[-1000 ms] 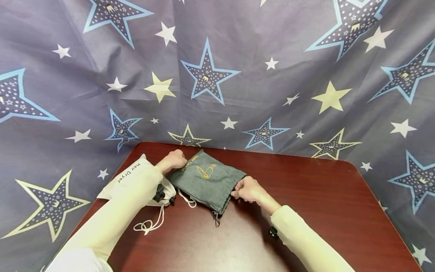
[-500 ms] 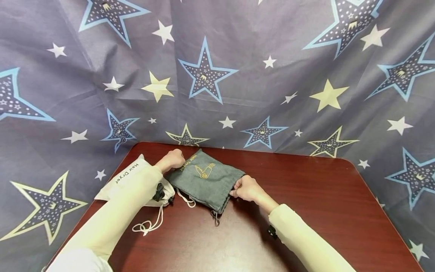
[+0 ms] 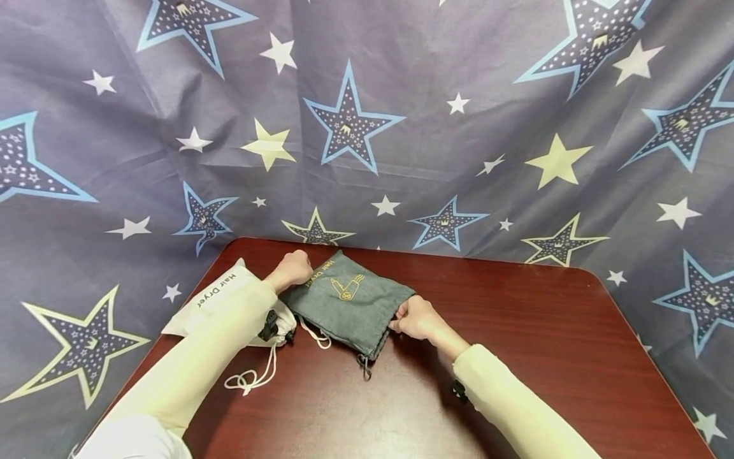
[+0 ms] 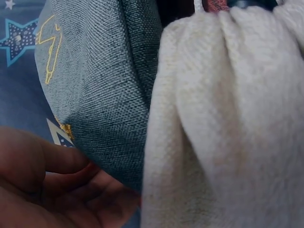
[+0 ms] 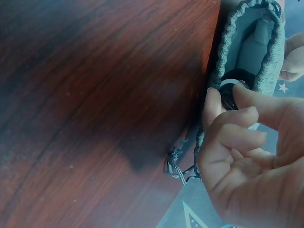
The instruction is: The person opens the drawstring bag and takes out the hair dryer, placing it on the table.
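Note:
A grey drawstring bag with a yellow logo lies flat on the dark red table. My left hand is a fist on its far left corner, and in the left wrist view its fingers curl at the grey bag's corner. My right hand is at the bag's open mouth on the right. There its thumb and fingers pinch a dark round object just inside the grey rim. The bag's dark cord trails onto the table.
A white bag printed "Hair Dryer" lies under my left forearm, its white cord looped toward the front. A star-print cloth hangs close behind the table. Bare tabletop stretches to the right and front.
My right hand has crept slightly in toward the grey bag's mouth. The left hand and both bags have stayed put.

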`<state>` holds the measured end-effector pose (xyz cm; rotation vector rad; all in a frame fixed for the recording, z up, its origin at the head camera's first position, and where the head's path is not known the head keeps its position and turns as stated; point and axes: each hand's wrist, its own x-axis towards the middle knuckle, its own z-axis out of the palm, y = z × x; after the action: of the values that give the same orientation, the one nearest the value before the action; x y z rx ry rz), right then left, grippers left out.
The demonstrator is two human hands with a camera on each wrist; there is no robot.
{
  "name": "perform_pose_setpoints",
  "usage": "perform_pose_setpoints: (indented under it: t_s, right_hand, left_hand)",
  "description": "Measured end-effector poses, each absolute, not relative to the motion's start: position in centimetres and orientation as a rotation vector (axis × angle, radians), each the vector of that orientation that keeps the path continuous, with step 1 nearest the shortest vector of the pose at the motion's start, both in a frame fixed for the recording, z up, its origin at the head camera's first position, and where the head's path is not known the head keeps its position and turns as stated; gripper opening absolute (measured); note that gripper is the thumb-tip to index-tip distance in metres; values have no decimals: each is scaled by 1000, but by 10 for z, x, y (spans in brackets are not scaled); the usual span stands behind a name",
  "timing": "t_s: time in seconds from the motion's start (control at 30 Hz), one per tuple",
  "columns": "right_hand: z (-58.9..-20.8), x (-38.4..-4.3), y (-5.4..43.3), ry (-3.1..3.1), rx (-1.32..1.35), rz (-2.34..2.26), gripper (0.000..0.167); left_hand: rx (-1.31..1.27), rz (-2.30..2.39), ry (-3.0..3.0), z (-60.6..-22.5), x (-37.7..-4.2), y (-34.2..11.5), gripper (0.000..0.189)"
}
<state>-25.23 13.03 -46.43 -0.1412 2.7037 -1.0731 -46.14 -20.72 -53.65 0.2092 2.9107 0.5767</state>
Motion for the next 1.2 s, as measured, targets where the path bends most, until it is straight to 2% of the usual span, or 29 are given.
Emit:
perform_pose_setpoints:
  t_s: [0.17,0.23,0.33,0.63,0.73,0.83,1.0,1.07,1.2]
  right_hand:
    - [-463,-252,131,2710,-145,-1078,25]
    - [-463,-252,132,2709,-144,-1082,24]
    - [-463,-252,133,2709,-144,-1086,24]
    - [-464,-250,140,2717,-155,-1066,24]
    - [-465,-249,143,2727,-147,-1054,24]
    - [-465,-247,146,2705,-119,-1066,20]
    - [-465,-244,147,2619,-84,-1130,21]
    - [-466,-245,145,2619,-93,-1133,25]
    - [-468,-246,142,2656,-128,-1121,35]
  left_hand:
    - [215,532,2947,-461,-389,-179,25]
    - [231,562,2948,-443,-371,-173,26]
    - [254,584,2957,-456,-380,-180,24]
    - [124,535,2956,-547,-473,-214,13]
    - [121,584,2912,-554,-483,-222,14]
    - [98,642,2884,-550,-478,-222,16]
    - [134,616,2853,-511,-436,-201,22]
    - [152,605,2821,-488,-414,-192,24]
    - [187,607,2812,-467,-395,-186,28]
